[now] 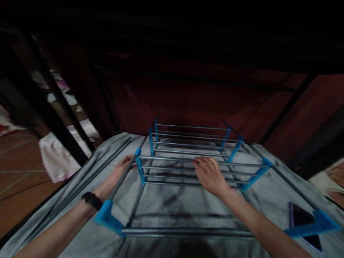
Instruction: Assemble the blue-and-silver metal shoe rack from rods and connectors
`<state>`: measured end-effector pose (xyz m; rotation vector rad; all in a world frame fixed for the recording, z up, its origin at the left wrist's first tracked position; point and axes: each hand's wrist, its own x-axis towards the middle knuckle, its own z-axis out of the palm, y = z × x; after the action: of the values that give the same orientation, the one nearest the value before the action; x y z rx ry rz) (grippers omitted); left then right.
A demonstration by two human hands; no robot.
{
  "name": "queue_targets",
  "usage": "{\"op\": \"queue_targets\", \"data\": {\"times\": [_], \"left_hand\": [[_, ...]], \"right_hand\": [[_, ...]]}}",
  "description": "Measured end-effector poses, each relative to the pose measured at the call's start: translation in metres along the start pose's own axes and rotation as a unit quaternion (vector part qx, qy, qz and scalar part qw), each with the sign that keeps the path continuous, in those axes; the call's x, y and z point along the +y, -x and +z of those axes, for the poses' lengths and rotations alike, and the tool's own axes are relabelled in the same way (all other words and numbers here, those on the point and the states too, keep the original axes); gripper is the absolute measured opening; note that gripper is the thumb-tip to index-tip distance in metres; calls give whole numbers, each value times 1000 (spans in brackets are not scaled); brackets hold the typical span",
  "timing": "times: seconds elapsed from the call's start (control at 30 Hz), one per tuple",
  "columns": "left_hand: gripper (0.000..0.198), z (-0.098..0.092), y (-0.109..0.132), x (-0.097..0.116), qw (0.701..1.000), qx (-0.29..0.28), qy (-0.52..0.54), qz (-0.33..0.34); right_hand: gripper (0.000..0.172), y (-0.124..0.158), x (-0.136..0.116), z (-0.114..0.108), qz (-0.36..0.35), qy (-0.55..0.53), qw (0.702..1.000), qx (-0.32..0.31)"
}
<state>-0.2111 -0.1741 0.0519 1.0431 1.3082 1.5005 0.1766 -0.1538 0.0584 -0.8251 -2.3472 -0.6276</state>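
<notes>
A rack of grey metal tubes [188, 232] with blue plastic connectors [109, 218] lies on a grey cloth. My left hand [126, 165], below a wrist with a black band, is at the rack's left side by a blue connector; its fingers are partly hidden behind the tube and connector. Over the middle crossbars is my right hand [209, 173], palm down, with its fingers extended and resting at the upper bar. Nothing shows held in my right hand. Whether my left fingers grip the rack cannot be made out.
Loose grey tubes [88, 179] lie on the cloth at the left. A dark phone [303, 222] rests at the right beneath a blue connector. Dark frame posts and a dark red curtain [174, 96] stand behind. A striped cloth [59, 154] hangs at the left over a tiled floor.
</notes>
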Motion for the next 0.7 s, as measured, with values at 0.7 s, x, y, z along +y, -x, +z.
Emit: {"op": "queue_targets", "data": {"times": [0.7], "left_hand": [[37, 30, 1, 51, 985, -108, 23, -136]], "right_hand": [[21, -40, 3, 41, -11, -9, 999, -49]]}}
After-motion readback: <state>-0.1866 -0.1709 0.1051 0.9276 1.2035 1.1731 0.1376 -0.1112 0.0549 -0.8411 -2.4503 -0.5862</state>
